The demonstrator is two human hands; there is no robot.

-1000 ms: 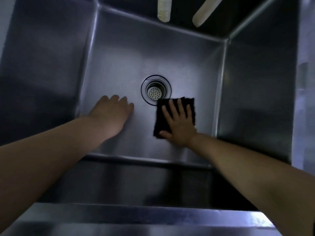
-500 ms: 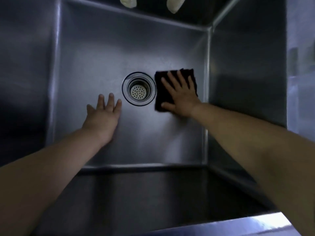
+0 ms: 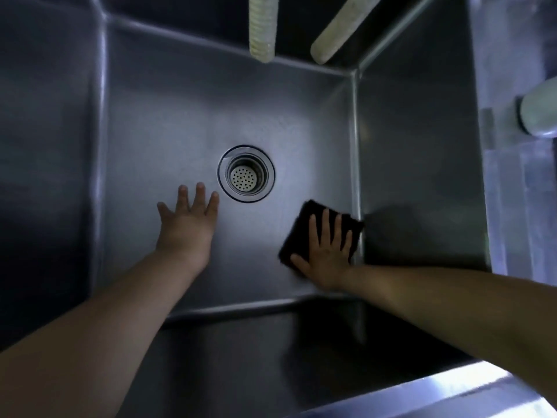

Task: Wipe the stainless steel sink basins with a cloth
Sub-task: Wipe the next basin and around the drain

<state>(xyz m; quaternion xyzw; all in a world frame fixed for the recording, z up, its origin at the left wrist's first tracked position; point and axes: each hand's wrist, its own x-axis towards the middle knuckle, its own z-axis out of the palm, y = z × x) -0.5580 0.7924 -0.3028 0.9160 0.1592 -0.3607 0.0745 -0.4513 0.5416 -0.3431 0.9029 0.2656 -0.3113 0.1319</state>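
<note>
A person leans over a deep, square stainless steel sink basin (image 3: 168, 95), both bare forearms reaching down to its floor. The right hand (image 3: 327, 251) lies flat with fingers spread on a dark, square folded cloth (image 3: 297, 233), pressing it against the basin floor. The cloth sits in the near right part of the floor, its far edge touching the seam where the floor meets the right wall. The grip here is a flat palm press, not a closed pinch: nothing curls around the cloth.

The left hand (image 3: 188, 220) is empty, fingers splayed wide, resting on or just above the floor near the round perforated metal drain strainer (image 3: 246, 174); contact cannot be told for sure. The cloth is well to the right of the drain.

Above the far wall hang 2 pale tubes, a ribbed hose end (image 3: 261, 27) and a smooth angled spout (image 3: 340, 28).

What could go wrong, as a judgement: with only palm pressure holding it, the cloth may bunch or slide out from under the hand when it is pushed into the corner seam, leaving that seam unwiped. The steel looks slick, so the bracing left hand could slip while the person leans in. The 4 walls may go unwiped if strokes stay on the floor.
</note>
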